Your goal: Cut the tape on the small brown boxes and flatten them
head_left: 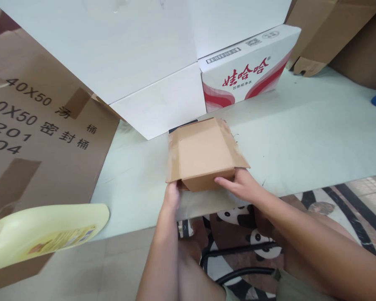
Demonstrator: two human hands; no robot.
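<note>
A small brown cardboard box (pixel 203 152) lies on the pale green table (pixel 301 133) near its front edge, flaps folded down on the left and right sides. My left hand (pixel 171 195) grips the box's near left corner, fingers tucked under the flap. The fingers of my right hand (pixel 240 186) press against the near right side of the box, and the thumb is hidden.
A large white carton (pixel 128 54) stands behind the box, with a white and red printed carton (pixel 247 69) at its right. A big brown carton with black print (pixel 40 138) stands left. A pale yellow plastic jug (pixel 40 234) lies front left. Brown cardboard (pixel 338 33) leans back right.
</note>
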